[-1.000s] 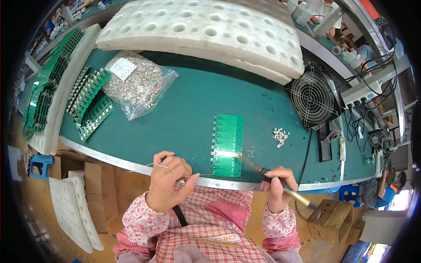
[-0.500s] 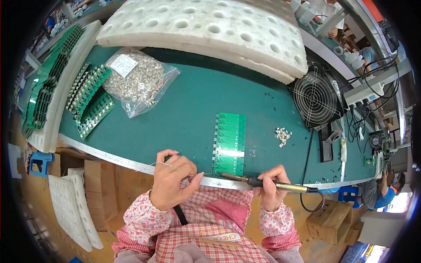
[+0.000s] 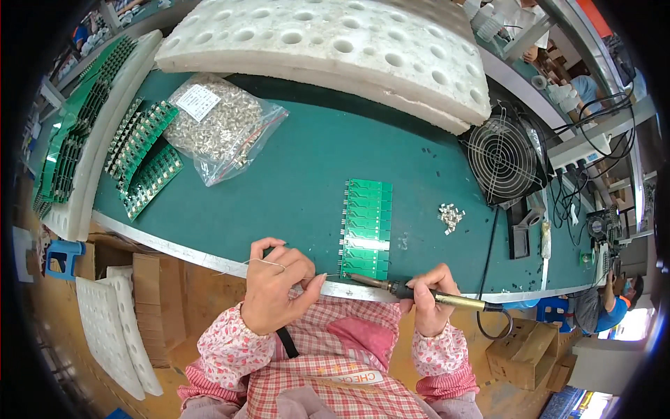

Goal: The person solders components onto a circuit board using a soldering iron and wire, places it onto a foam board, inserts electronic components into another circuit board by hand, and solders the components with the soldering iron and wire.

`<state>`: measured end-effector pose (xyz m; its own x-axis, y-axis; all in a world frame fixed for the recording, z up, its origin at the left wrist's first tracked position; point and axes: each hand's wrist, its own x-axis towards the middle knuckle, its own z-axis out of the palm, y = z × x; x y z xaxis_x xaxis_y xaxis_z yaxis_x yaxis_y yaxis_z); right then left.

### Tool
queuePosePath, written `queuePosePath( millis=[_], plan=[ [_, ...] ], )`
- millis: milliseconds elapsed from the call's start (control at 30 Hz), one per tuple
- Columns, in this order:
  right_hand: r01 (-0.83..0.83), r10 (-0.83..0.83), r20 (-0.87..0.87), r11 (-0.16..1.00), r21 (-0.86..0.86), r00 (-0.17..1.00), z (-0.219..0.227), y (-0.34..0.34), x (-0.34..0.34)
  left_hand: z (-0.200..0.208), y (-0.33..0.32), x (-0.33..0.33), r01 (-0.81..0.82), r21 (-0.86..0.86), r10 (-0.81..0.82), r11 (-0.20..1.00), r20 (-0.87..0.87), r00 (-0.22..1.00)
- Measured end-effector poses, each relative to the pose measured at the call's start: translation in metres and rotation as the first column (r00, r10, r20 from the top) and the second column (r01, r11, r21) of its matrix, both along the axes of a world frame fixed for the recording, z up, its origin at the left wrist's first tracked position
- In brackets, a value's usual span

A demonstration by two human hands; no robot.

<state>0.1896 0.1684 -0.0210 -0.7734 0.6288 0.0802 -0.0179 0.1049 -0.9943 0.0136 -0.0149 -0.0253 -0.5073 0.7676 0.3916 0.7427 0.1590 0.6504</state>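
Observation:
A green circuit board panel lies on the green mat near the table's front edge, with metal pins along its left side. My right hand grips a soldering iron by its dark and brass-coloured handle. The iron points left, and its tip is at the near left corner of the board. Pinched in my left hand is a thin solder wire; its end reaches toward the iron's tip. Whether the wire touches the tip is too small to tell.
A plastic bag of small metal parts lies at the back left beside populated boards. White foam with holes spans the back. A fan stands at the right, near a small pile of connectors and a black iron holder.
The soldering iron has shifted very slightly to the left, its tip staying at the board's near corner. My left hand has barely moved; the board stays in place.

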Motion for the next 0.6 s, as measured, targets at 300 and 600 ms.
queuePosePath(
  millis=[300, 600],
  plan=[
    [-0.024, 0.024, -0.015, 0.999, 0.025, 1.0, 0.0025, 0.0002, -0.0013, -0.0019, 0.0007, 0.0009, -0.015, 0.022, 0.016, 1.0, -0.03, 0.999],
    [0.122, -0.122, -0.01, 0.992, -0.028, 0.992, 0.0018, -0.0057, -0.005, -0.0045, 0.0005, 0.0012, -0.029, 0.046, 0.03, 0.999, -0.026, 0.999]
  ],
)
